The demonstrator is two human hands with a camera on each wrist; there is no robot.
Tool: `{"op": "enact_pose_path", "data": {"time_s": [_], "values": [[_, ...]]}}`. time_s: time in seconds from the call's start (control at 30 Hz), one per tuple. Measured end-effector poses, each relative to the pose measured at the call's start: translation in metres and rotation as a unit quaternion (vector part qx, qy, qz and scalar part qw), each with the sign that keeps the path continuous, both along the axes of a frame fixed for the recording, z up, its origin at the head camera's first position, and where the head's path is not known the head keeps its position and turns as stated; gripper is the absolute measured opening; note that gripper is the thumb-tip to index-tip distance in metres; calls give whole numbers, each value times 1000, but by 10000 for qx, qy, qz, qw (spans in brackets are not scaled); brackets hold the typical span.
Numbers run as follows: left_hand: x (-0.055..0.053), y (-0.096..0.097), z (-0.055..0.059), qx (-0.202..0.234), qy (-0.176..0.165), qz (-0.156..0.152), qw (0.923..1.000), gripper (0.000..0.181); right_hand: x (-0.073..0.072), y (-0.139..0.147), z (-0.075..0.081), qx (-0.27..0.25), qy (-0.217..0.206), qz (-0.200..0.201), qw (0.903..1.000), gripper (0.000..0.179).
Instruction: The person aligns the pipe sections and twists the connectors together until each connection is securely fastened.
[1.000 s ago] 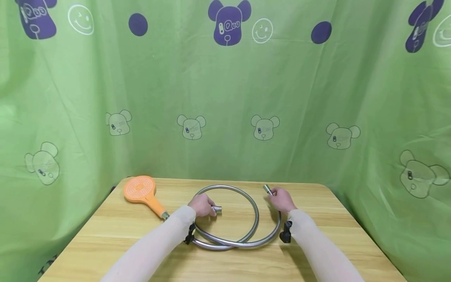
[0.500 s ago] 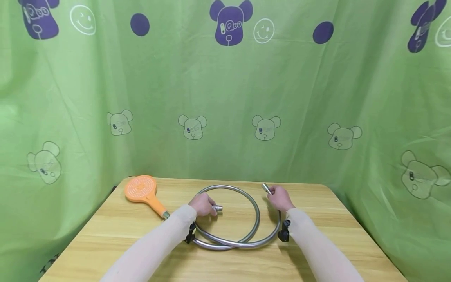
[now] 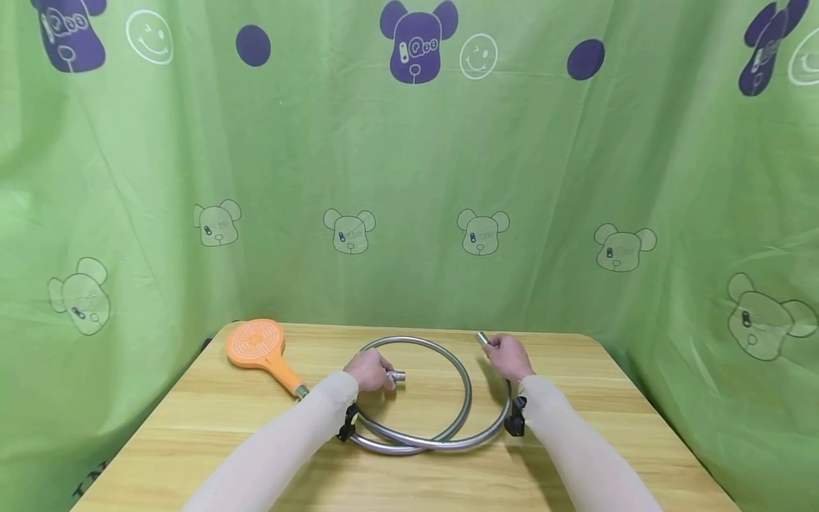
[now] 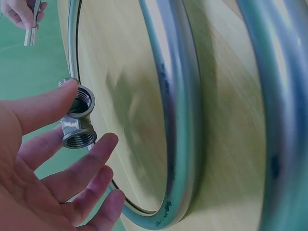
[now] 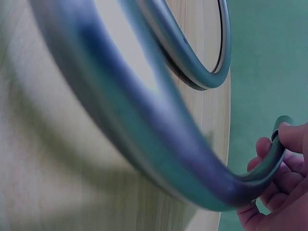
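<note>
In the head view my left hand (image 3: pixel 367 370) pinches a small metal tee pipe fitting (image 3: pixel 398 376) above the coil of hose. The left wrist view shows the fitting's threaded openings, with the thumb and index finger at its sides and the other fingers spread. My right hand (image 3: pixel 510 358) grips a metal shower hose (image 3: pixel 468 398) just below its end connector (image 3: pixel 482 338), which points up and away. From there the silvery hose loops across the table, passing behind the left wrist. An orange shower head (image 3: pixel 254 344) lies at the left, its handle toward the hose.
Everything is on a light wooden table (image 3: pixel 563 455). A green curtain (image 3: pixel 409 284) with bear prints surrounds it at the back and both sides. The hose crosses over itself near the table's middle.
The right hand has lifted very slightly, and the connector shows less beyond its fingers. The left hand, the fitting and the shower head stay nearly as they were.
</note>
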State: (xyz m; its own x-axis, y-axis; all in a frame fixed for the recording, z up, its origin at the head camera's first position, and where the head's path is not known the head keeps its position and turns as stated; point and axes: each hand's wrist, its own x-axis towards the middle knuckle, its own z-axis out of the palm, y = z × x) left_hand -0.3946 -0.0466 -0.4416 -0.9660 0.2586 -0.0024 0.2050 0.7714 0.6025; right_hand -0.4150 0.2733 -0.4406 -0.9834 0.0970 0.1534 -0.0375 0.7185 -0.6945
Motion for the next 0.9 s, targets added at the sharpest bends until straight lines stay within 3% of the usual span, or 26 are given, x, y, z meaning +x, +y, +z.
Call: {"op": "enact_pose_path", "data": {"time_s": [0.23, 0.47, 0.9], "values": [[-1, 0, 1, 71, -24, 98, 9999, 33, -2, -3, -1, 67, -33, 196, 9998, 17], [-2, 1, 3, 188, -54, 143, 9997, 30, -8, -11, -2, 435, 250, 559, 9972, 10], [-6, -1, 1, 317, -5, 202, 9993, 33, -11, -33, 0, 955, 470, 697, 9919, 6]]}}
